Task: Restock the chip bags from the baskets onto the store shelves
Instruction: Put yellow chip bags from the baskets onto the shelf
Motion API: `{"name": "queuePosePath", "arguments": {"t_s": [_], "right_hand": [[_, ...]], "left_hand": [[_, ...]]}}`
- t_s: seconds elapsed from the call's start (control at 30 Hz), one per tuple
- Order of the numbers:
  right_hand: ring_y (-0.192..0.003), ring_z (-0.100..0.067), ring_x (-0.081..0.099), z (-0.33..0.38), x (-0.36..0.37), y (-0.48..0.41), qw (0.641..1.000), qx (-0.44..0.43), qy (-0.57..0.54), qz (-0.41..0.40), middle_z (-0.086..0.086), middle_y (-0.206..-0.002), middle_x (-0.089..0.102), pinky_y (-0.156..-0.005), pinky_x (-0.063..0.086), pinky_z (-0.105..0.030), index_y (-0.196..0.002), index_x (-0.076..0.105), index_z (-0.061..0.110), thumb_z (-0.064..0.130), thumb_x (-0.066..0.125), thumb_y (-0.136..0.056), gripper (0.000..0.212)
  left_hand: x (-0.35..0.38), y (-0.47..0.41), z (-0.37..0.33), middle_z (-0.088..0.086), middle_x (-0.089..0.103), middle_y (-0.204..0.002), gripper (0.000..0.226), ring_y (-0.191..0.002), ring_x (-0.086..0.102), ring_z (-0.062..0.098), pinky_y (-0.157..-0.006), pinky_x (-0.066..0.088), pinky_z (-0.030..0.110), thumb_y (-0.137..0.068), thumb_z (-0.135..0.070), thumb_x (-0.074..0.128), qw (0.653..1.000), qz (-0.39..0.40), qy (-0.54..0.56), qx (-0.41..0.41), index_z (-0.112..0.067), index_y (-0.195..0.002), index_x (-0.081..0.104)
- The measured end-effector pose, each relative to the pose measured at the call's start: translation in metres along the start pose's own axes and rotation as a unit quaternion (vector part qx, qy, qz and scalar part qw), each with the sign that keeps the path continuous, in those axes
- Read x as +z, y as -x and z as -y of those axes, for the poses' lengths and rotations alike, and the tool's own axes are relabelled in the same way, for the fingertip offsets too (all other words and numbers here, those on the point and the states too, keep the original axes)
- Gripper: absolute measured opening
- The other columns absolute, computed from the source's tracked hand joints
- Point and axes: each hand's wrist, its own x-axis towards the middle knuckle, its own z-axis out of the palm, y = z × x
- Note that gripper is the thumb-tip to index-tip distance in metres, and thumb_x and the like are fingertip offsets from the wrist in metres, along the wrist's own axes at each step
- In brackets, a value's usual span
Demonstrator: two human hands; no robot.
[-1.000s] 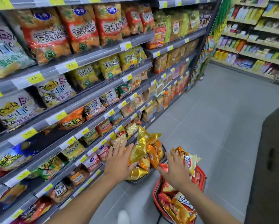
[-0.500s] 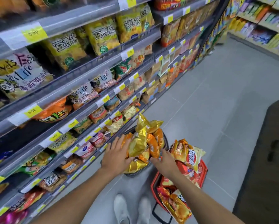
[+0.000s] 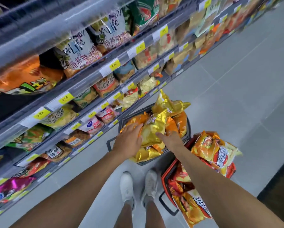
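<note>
— So, what's different from a second ago?
— Both hands have come down. Then they hovered over the dark basket (image 3: 120, 122) with fingers fanned. Now the left hand (image 3: 129, 142) lies flat on the pile, its fingers (image 3: 134, 129) straight and close together, against the near side of the gold bag (image 3: 152, 129). The right hand (image 3: 170, 139) has closed in on the bag's other side.
— Gripping it?
— Can't tell for the right. Its forefinger (image 3: 159, 134) rests on the foil; the other fingers are hidden behind the hand. The left isn't curled round anything.
— And the view?
— The head has tipped down: the far aisle is gone, and the shoes (image 3: 126, 186) now show. The shelves (image 3: 82, 89) run along the left, blurred.
— Where's the bag?
— On top of the heap in the dark basket, between the two hands, not lifted. The red basket (image 3: 164, 176) just beside it, to the right, is full too, and no hand touches it.
— Meaning?
— I'd judge the reach is over and the pick is beginning. The bag is bracketed, but it needs a real hold on both sides before it goes to a shelf. Foil is slippery, and neighbouring bags may slide out with it.
</note>
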Motion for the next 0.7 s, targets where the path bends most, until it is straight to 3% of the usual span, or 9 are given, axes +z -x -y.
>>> {"name": "queuePosePath", "arguments": {"t_s": [0.13,0.27,0.37,0.43,0.5,0.6,0.67,0.7], "right_hand": [[-0.144,-0.035,0.042,0.007,0.016,-0.042,0.999,0.031,-0.015,0.003,-0.013,-0.158,0.042,-0.115,0.038,-0.047,-0.160,0.024,0.007,0.071,0.074,-0.078,0.116],[-0.141,-0.036,0.044,0.009,0.023,-0.069,0.999,0.041,-0.006,0.020,-0.016,-0.154,0.046,-0.111,0.041,-0.046,-0.160,0.020,0.003,0.068,0.075,-0.079,0.118],[-0.124,-0.034,0.057,0.005,0.026,-0.082,0.999,0.033,-0.014,0.012,-0.008,-0.133,0.060,-0.104,0.051,-0.047,-0.148,0.039,0.007,0.062,0.081,-0.076,0.100],[-0.103,-0.027,0.061,-0.001,0.026,-0.088,1.000,0.006,-0.027,0.008,0.005,-0.102,0.063,-0.097,0.056,-0.048,-0.110,0.055,0.018,0.054,0.085,-0.076,0.058],[-0.096,-0.022,0.060,-0.007,0.025,-0.089,0.998,-0.015,-0.060,0.020,0.010,-0.091,0.061,-0.096,0.057,-0.047,-0.089,0.054,0.028,0.042,0.087,-0.079,0.037],[-0.106,-0.025,0.067,-0.014,0.022,-0.086,0.995,-0.018,-0.097,0.035,0.005,-0.109,0.069,-0.098,0.056,-0.047,-0.110,0.062,0.029,0.041,0.090,-0.071,0.050],[-0.103,-0.026,0.070,-0.018,0.016,-0.080,0.989,-0.013,-0.141,0.052,0.003,-0.108,0.071,-0.091,0.060,-0.046,-0.106,0.061,0.033,0.032,0.091,-0.071,0.046],[-0.097,-0.023,0.070,-0.019,0.011,-0.075,0.984,-0.008,-0.165,0.066,0.003,-0.104,0.071,-0.081,0.062,-0.040,-0.102,0.060,0.034,0.022,0.088,-0.077,0.039]], "left_hand": [[0.025,-0.048,0.007,0.008,0.035,-0.165,0.047,-0.150,0.037,0.027,-0.118,0.033,0.037,-0.113,-0.021,0.038,0.987,0.029,0.144,-0.063,-0.018,-0.160,0.039],[0.047,-0.082,0.012,0.008,0.033,-0.167,0.052,-0.146,0.044,0.030,-0.117,0.040,0.042,-0.112,-0.017,0.038,0.972,0.076,0.191,-0.111,-0.018,-0.163,0.032],[0.057,-0.092,0.014,0.009,0.046,-0.159,0.053,-0.132,0.057,0.035,-0.104,0.050,0.042,-0.110,-0.022,0.042,0.960,0.088,0.228,-0.136,-0.019,-0.162,0.034],[0.062,-0.093,0.017,0.006,0.054,-0.152,0.054,-0.130,0.059,0.031,-0.104,0.050,0.039,-0.106,-0.032,0.050,0.948,0.082,0.274,-0.141,-0.019,-0.158,0.042],[0.064,-0.091,0.021,0.005,0.055,-0.152,0.049,-0.135,0.056,0.024,-0.106,0.048,0.035,-0.106,-0.027,0.052,0.933,0.068,0.318,-0.157,-0.016,-0.153,0.047],[0.061,-0.086,0.025,0.004,0.056,-0.148,0.041,-0.134,0.056,0.023,-0.103,0.049,0.033,-0.110,-0.022,0.049,0.917,0.037,0.351,-0.185,-0.014,-0.150,0.050],[0.058,-0.082,0.028,0.004,0.058,-0.147,0.042,-0.135,0.056,0.023,-0.111,0.047,0.040,-0.108,-0.029,0.053,0.904,0.023,0.373,-0.206,-0.015,-0.148,0.053],[0.055,-0.079,0.029,0.005,0.059,-0.147,0.043,-0.136,0.056,0.022,-0.112,0.045,0.038,-0.107,-0.032,0.055,0.899,0.019,0.381,-0.213,-0.015,-0.147,0.053]]}}
